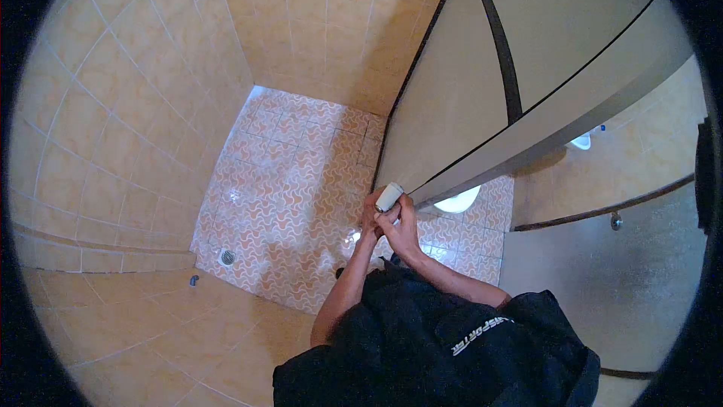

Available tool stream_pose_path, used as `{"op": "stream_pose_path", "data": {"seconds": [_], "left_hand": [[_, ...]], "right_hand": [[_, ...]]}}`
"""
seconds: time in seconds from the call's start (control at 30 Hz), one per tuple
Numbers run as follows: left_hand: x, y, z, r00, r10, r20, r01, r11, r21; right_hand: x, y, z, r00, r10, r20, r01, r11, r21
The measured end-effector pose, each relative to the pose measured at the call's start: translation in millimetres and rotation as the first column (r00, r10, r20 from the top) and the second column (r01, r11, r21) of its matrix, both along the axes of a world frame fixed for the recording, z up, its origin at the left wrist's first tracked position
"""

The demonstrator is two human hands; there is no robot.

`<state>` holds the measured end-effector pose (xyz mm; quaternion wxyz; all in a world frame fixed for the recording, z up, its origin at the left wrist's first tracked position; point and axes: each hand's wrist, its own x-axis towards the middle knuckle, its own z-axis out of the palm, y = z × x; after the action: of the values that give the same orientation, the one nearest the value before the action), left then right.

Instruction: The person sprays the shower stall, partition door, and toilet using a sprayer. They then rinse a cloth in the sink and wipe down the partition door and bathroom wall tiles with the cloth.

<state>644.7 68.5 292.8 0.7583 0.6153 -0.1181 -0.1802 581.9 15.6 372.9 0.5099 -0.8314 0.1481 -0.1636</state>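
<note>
Your left hand (370, 219) has its fingers wrapped round the white cylinder (389, 197), just beside the partition (452, 98); whether your right hand (404, 232) grips too, you can't tell. It's probably light, stiff, smooth: hold its middle.

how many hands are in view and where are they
2: the left hand and the right hand, close together at the white object, in front of the dark shirt. No others show; some fingers are hidden.
</note>
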Motion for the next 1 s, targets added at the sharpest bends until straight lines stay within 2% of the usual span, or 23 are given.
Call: {"op": "stream_pose_path", "data": {"seconds": [0.03,0.17,0.27,0.33,0.57,0.67,0.7,0.73,0.77,0.83,0.87,0.93,1.0], "left_hand": [[-0.4,2.5,13.0,0.985,0.003,0.175,-0.031,0.987,0.156],[-1.1,2.4,16.8,0.993,-0.020,0.117,0.004,0.991,0.136],[-2.4,4.8,26.2,0.987,-0.025,0.158,-0.004,0.984,0.178],[-3.7,5.1,24.8,0.972,-0.001,0.236,-0.030,0.991,0.129],[-5.7,4.5,26.2,0.974,0.001,0.228,-0.030,0.992,0.125],[-8.7,5.1,24.3,0.979,0.010,0.203,-0.017,0.999,0.034],[-11.3,3.1,21.3,0.992,0.038,0.123,-0.036,0.999,-0.017],[-12.7,1.5,18.6,0.997,0.063,0.041,-0.060,0.996,-0.068],[-14.1,1.0,15.6,0.997,0.064,0.041,-0.061,0.996,-0.068],[-18.2,4.0,23.4,0.984,0.167,0.067,-0.168,0.986,0.017],[-16.5,4.0,22.3,0.983,0.170,0.066,-0.172,0.985,0.018],[-13.7,2.1,17.0,0.974,0.125,0.189,-0.159,0.971,0.177],[-12.8,4.7,14.8,0.977,0.095,0.189,-0.119,0.986,0.118]], "right_hand": [[-0.6,1.4,6.4,1.000,-0.007,-0.021,0.007,1.000,-0.008],[-1.6,1.3,7.5,1.000,-0.010,-0.009,0.009,0.999,-0.041],[-3.2,5.6,14.7,0.999,-0.043,-0.021,0.042,0.999,-0.009],[-3.8,4.6,14.4,0.999,-0.033,0.003,0.033,0.999,-0.029],[-6.2,4.5,10.9,0.996,-0.022,0.082,0.032,0.992,-0.122],[-4.8,4.7,17.3,0.999,-0.023,0.024,0.026,0.990,-0.139],[-3.5,4.4,20.1,0.999,-0.022,0.025,0.025,0.990,-0.138],[-1.8,3.7,23.7,1.000,0.005,-0.021,-0.006,0.998,-0.064],[-1.4,3.4,25.5,0.997,0.036,-0.066,-0.035,0.999,0.012],[-1.9,3.2,15.8,0.998,0.028,-0.060,-0.029,0.999,-0.023],[-1.2,3.0,11.5,0.998,0.018,-0.056,-0.021,0.998,-0.056],[-3.6,4.8,12.9,1.000,0.009,-0.018,-0.010,0.998,-0.063],[-4.3,6.6,15.9,1.000,-0.003,0.023,0.005,0.998,-0.070]]}}
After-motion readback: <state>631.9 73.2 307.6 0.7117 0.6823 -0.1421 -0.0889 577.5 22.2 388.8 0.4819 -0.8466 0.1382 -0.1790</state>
